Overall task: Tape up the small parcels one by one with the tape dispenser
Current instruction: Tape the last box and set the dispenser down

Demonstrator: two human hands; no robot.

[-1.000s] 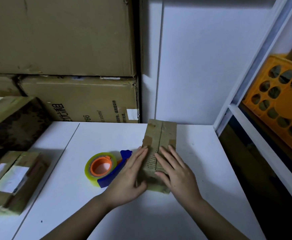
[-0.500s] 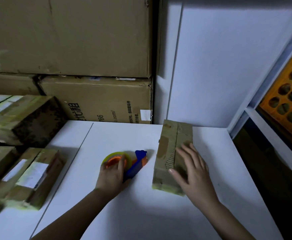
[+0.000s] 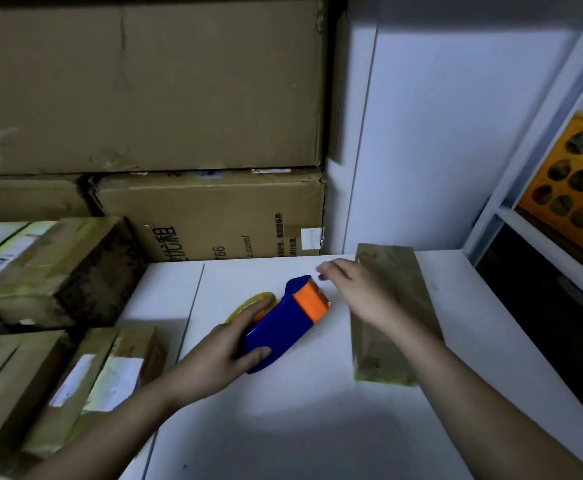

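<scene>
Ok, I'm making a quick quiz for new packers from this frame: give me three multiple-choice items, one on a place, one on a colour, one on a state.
1. Where does the small parcel being worked on lie, relative to the tape dispenser?
A. To its right on the white table
B. To its left, on the stacked parcels
C. Under it

2. What colour is the dispenser's body?
A. Green
B. Blue with an orange front part
C. Black

3. What is the left hand doing?
A. Lying flat on the parcel
B. Gripping the dispenser
C. Hanging off the table

Answers:
1 A: the parcel lies flat on the table, right of the dispenser.
2 B: the body is blue and the piece near its front end is orange.
3 B: its fingers and thumb curl round the dispenser, while the right hand reaches toward its front end, over the parcel.
</scene>
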